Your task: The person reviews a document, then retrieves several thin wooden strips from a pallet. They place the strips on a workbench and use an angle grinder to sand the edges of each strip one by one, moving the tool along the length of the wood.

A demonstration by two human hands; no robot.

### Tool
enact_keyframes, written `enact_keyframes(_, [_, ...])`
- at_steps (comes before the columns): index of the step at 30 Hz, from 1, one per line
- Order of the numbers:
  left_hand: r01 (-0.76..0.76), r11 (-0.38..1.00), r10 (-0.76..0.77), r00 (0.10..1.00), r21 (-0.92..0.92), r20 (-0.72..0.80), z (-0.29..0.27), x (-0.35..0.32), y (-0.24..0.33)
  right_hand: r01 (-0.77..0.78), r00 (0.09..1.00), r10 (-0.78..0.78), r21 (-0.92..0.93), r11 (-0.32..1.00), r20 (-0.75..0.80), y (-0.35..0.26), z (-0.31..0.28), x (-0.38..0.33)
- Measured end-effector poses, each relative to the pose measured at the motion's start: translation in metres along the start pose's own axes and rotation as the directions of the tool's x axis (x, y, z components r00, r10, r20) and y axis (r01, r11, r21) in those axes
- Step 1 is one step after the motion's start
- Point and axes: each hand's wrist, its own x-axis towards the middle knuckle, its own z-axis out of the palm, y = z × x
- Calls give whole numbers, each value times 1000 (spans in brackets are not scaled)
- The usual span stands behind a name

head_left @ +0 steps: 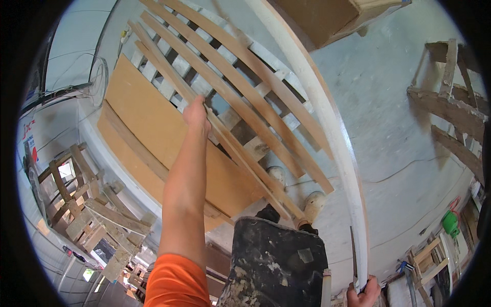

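My left hand (196,115) reaches forward, its fingers closed round a long narrow wooden strip (175,75). That strip slants from the far left down toward my feet. At the lower right, my right hand (364,293) is closed at the near end of a long board with a white face (327,110). The board stretches away to the top of the view, its edges bent by the lens. A thin dark piece (353,250) lies along it near my right hand; I cannot tell its kind. More wooden strips (240,102) lie side by side beyond my left hand.
Under the strips is a whitish slatted pallet (266,60). Tan sheets (138,102) lie to the left. A stained black apron (279,266) hangs before me, above my pale shoes (313,205). A brown box (332,23) stands far off; rough wooden frames (450,110) stand right.
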Motion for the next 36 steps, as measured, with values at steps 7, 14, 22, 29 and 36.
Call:
enact_keyframes(7, [13,988,13,986,-155,165,-48,-57,28,-42,995,45,-40,998,93,-4,-49,-41])
enact_keyframes(14, [84,986,-76,995,-143,57,-101,-179,73,2,1000,-1,-63,998,26,-5,-99,-132])
enact_keyframes(22, [-16,964,31,998,-266,52,-178,-357,136,185,983,-184,232,955,-25,65,-141,-263])
enact_keyframes(29, [-228,892,244,970,-390,-9,-216,-546,185,354,932,-320,240,904,-169,203,-161,-324])
enact_keyframes(36, [-527,780,512,847,-337,-143,-174,-713,190,431,866,-291,311,847,-407,374,-215,-369])
